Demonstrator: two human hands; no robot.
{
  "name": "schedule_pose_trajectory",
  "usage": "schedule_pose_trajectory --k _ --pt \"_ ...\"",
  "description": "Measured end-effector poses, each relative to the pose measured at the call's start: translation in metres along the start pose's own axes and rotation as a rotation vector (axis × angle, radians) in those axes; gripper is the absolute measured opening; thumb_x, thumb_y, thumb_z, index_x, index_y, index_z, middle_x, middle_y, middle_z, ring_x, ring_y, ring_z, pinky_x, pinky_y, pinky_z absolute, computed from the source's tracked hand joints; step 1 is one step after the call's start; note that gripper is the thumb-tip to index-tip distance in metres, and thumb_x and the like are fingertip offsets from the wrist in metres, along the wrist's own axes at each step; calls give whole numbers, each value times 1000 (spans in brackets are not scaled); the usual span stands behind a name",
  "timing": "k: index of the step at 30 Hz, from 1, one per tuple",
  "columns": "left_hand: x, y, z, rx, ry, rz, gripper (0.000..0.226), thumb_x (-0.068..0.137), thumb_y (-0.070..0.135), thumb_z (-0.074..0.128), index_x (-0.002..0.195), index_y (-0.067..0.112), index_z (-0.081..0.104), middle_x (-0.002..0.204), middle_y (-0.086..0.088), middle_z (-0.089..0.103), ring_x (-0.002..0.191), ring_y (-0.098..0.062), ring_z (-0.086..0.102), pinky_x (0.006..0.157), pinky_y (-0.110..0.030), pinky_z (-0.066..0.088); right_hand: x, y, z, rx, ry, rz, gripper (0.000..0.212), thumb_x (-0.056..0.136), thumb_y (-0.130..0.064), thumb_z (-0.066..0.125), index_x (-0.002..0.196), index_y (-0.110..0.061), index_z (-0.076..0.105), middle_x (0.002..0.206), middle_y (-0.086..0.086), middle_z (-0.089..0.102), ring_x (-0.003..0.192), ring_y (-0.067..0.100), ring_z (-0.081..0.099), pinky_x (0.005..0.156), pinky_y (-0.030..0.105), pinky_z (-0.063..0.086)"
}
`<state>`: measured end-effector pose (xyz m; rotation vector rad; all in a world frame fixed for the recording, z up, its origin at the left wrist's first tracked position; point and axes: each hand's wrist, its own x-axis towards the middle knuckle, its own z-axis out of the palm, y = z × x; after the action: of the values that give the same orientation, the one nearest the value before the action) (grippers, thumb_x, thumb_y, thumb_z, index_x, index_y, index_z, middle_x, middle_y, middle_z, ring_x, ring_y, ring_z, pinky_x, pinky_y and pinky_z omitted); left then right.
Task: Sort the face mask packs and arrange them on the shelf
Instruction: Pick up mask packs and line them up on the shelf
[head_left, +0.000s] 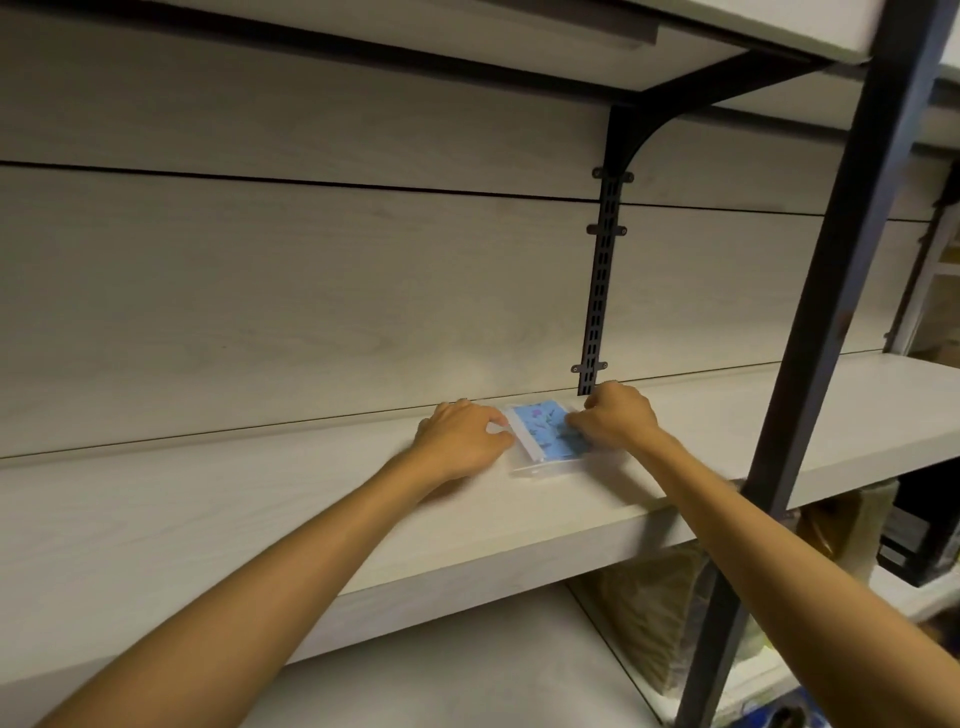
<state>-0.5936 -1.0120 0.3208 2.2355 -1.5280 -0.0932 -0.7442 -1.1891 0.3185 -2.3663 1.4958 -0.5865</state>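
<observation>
Blue-patterned, a clear face mask pack (545, 434) is laid flat near the shelf's (260, 499) back edge, pinched at its sides by curled fingers of left hand (460, 439) and right hand (615, 415). Squaring and release are judged next.

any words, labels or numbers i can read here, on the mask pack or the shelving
None can be read.
Face mask pack: a blue floral print shows through the clear wrap, with no legible text; part of it is hidden under the left hand and right hand.
Shelf and black slotted upright: no labels or numbers visible.
Brown bags below: blurred, nothing readable.
</observation>
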Motion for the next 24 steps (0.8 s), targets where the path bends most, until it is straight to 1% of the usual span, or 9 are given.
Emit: schedule_pose_trajectory --k 2,4,7,10,12,14,18,24 --pt "-10 -11 -11 37 38 23 43 93 53 49 134 40 54 136 -1 53 130 -25 44 106 -39 39 -6 -10 0 40 63 -84 42 82 -36 70 110 -4 70 106 12 72 94 29 67 77 37 54" --pt "-22 -24 -24 85 71 36 44 94 54 47 136 40 52 137 1 52 130 -23 45 105 -39 37 -18 -26 1 80 69 -191 42 85 -40 70 116 -12 68 109 6 71 98 26 65 80 33 50" --pt "-43 -49 -42 127 109 16 44 95 54 47 136 40 51 137 3 52 129 -22 46 105 -38 37 -39 -58 7 127 41 -345 38 86 -43 69 115 -18 69 107 -1 71 99 20 65 78 29 46" --pt "-70 -74 -60 107 160 -31 38 95 51 49 131 39 55 127 4 58 119 -20 53 98 -36 41 -65 -96 16 167 18 -443 33 84 -43 69 111 -23 69 106 -5 71 97 17 66 82 31 50" --pt "-94 -90 -71 87 191 -59 36 95 50 51 128 38 57 123 6 59 113 -19 56 95 -35 44 -86 -122 24 190 -2 -492 32 84 -42 69 110 -23 69 106 -6 71 95 16 66 86 33 52" --pt "-122 -106 -82 88 212 -80 35 94 49 52 127 38 58 121 6 60 110 -18 57 94 -35 45 -112 -146 32 221 -16 -538 32 83 -41 69 110 -23 70 106 -6 72 92 15 67 87 34 53" --pt "-184 -137 -107 89 260 -93 36 94 47 52 129 36 57 124 6 59 111 -16 57 93 -34 45 -176 -193 48 256 -41 -618 31 84 -41 68 109 -24 70 106 -7 72 89 12 67 83 31 53" --pt "-299 -183 -138 86 319 -84 36 96 47 49 129 35 56 128 9 58 114 -13 56 95 -36 47 -297 -254 63 312 -60 -669 25 86 -37 68 107 -24 70 107 -8 71 96 13 67 87 33 52"
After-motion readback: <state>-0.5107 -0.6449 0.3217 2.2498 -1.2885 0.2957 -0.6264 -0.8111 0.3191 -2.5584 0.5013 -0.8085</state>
